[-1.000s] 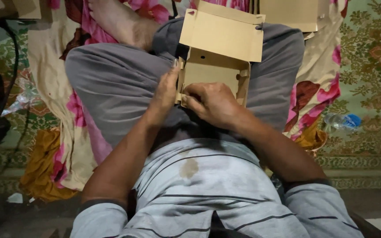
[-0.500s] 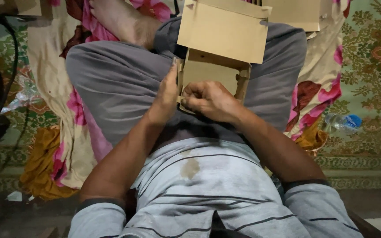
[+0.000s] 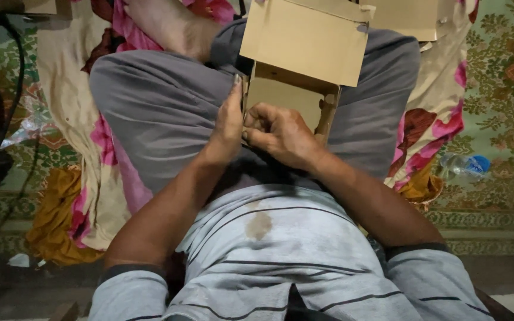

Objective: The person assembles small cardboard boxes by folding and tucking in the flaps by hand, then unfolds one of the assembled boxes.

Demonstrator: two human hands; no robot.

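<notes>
A brown cardboard box (image 3: 301, 53) rests on my lap between my grey-trousered legs, its lid flap standing open toward the far side. My left hand (image 3: 228, 122) lies flat against the box's left wall, fingers straight and pointing away from me. My right hand (image 3: 278, 134) curls over the near edge of the box, fingers bent and pinching the near wall. Both hands touch each other at the box's near left corner. The inside of the box is mostly hidden by the flap and my hands.
A pink floral cloth (image 3: 99, 142) is spread under my legs over a green patterned carpet (image 3: 501, 77). A clear plastic bottle with a blue cap (image 3: 462, 166) lies at right. More flat cardboard (image 3: 406, 18) sits beyond the box. A black cable (image 3: 16, 71) runs at left.
The box's lid flap has tipped up and further back. My right hand's fingers have shifted along the near edge; my left hand stays against the left wall.
</notes>
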